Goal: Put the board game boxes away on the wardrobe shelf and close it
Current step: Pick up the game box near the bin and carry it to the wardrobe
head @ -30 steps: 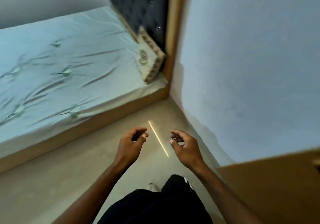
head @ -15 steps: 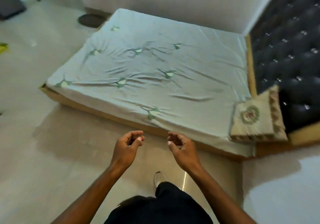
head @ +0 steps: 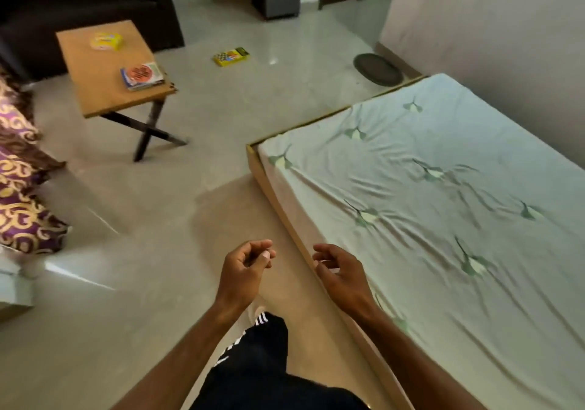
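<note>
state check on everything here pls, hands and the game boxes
left hand, loosely curled, holding nothing
right hand, loosely curled, holding nothing
pale yellow box, flat on the wooden table, far side
red and blue box, flat at the table's near corner
yellow checkered box, flat on the floor

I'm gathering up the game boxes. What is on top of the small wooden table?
Two boxes lie on the wooden table: a yellow box toward its far side and a red-and-blue box by its near right corner. Whatever lies beneath either box is covered.
</note>
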A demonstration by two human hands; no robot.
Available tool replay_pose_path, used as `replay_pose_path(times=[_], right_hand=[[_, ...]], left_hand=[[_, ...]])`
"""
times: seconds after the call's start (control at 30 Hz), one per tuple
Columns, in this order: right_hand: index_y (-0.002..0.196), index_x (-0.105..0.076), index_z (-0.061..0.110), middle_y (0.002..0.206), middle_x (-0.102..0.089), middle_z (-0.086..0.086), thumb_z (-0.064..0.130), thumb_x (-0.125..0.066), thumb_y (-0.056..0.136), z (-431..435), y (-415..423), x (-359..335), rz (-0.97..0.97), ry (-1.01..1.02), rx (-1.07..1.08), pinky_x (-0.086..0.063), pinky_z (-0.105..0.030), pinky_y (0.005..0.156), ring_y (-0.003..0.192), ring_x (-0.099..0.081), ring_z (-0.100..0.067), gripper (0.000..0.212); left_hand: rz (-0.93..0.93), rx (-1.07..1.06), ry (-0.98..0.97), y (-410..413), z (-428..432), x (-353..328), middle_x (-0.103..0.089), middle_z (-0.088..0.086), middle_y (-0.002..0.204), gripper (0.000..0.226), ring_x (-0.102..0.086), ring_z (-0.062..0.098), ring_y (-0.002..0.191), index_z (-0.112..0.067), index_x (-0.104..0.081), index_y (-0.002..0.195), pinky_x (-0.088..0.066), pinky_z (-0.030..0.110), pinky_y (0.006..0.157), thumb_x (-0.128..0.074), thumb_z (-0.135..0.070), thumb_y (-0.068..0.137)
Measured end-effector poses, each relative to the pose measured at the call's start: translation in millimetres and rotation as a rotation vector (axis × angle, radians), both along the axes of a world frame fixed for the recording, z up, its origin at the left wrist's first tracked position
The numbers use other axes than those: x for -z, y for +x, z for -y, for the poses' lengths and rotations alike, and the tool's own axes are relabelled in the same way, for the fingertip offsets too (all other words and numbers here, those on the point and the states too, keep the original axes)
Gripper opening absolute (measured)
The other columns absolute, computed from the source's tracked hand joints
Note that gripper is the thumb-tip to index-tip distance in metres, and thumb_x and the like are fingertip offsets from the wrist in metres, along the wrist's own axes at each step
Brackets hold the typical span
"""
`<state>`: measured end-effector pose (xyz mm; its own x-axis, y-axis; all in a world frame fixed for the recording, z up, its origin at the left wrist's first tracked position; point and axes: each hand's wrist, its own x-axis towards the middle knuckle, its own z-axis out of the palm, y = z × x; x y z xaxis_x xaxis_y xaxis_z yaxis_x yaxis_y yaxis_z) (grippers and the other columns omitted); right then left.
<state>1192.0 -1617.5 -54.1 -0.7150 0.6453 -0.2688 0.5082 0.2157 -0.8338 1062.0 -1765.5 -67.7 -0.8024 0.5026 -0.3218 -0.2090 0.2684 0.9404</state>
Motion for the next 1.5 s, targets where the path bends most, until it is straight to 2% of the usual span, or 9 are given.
replay_pose_path(times=[0.4, 0.7, 0.83, 1.0, 1.23, 1.37, 1.5], right_hand=[[0.122, -0.065, 0.020, 0.105, -0.069, 0.009, 0.016, -0.063, 0.090, -83.1, -341.5, -8.1, -0.016, 0.051, -0.229, -0.046, -0.002, 0.070, 0.090, -0.064, 0.000, 0.032], [0.120, -0.066, 0.017, 0.102, -0.070, 0.006, 0.013, -0.062, 0.090, -146.6, -597.8, 11.1, -0.016, -0.026, -0.292, -0.046, -0.002, 0.071, 0.088, -0.064, 0.002, 0.030], [0.118, -0.067, 0.018, 0.100, -0.071, 0.007, 0.017, -0.064, 0.090, -169.6, -707.1, 4.3, -0.044, -0.038, -0.329, -0.048, -0.005, 0.071, 0.085, -0.065, 0.001, 0.028], [0.114, -0.068, 0.023, 0.096, -0.072, 0.011, 0.017, -0.064, 0.090, -206.0, -846.2, -1.6, -0.079, -0.056, -0.368, -0.049, -0.006, 0.073, 0.084, -0.064, 0.004, 0.025], [0.113, -0.070, 0.019, 0.098, -0.074, 0.009, 0.016, -0.066, 0.090, -291.4, -1036.9, 19.7, -0.091, -0.045, -0.304, -0.052, -0.011, 0.076, 0.086, -0.068, -0.004, 0.024], [0.111, -0.070, 0.020, 0.097, -0.074, 0.008, 0.016, -0.066, 0.090, -341.9, -1127.9, 13.9, -0.094, -0.052, -0.225, -0.052, -0.012, 0.076, 0.085, -0.069, -0.005, 0.022], [0.111, -0.070, 0.020, 0.096, -0.074, 0.008, 0.014, -0.066, 0.089, -406.3, -1217.5, 10.3, -0.112, -0.073, -0.110, -0.054, -0.018, 0.079, 0.084, -0.069, -0.006, 0.023]], left_hand=[[-0.071, -0.240, -0.004, -305.3, -44.2, -7.4, -0.074, 0.002, 0.088, 0.017, -0.068, 0.012, 0.075, -0.014, -0.069, 0.102, -0.051, 0.015, 0.063, -0.059, -0.004, 0.092], [-0.030, -0.296, -0.057, -542.7, -94.0, 13.9, -0.074, 0.007, 0.088, 0.024, -0.067, 0.017, 0.075, -0.019, -0.070, 0.098, -0.049, 0.014, 0.061, -0.058, 0.000, 0.091], [-0.072, -0.302, -0.062, -649.9, -120.8, -1.0, -0.074, 0.006, 0.090, 0.024, -0.069, 0.019, 0.078, -0.021, -0.069, 0.099, -0.053, 0.020, 0.068, -0.058, 0.000, 0.091], [-0.074, -0.347, -0.056, -782.3, -158.6, -7.0, -0.074, 0.003, 0.091, 0.022, -0.068, 0.016, 0.078, -0.017, -0.069, 0.101, -0.050, 0.014, 0.064, -0.058, -0.001, 0.090], [-0.033, -0.335, -0.047, -980.2, -243.6, 14.2, -0.073, 0.005, 0.095, 0.019, -0.069, 0.018, 0.087, -0.012, -0.070, 0.103, -0.055, 0.020, 0.070, -0.058, -0.003, 0.092], [0.008, -0.240, -0.047, -1089.8, -299.8, 5.7, -0.073, 0.007, 0.092, 0.020, -0.068, 0.021, 0.083, -0.017, -0.069, 0.098, -0.057, 0.032, 0.080, -0.057, -0.002, 0.092], [-0.034, -0.098, -0.077, -1203.8, -374.5, -4.3, -0.073, 0.006, 0.089, 0.022, -0.066, 0.016, 0.075, -0.018, -0.068, 0.097, -0.050, 0.015, 0.066, -0.057, 0.000, 0.091]])
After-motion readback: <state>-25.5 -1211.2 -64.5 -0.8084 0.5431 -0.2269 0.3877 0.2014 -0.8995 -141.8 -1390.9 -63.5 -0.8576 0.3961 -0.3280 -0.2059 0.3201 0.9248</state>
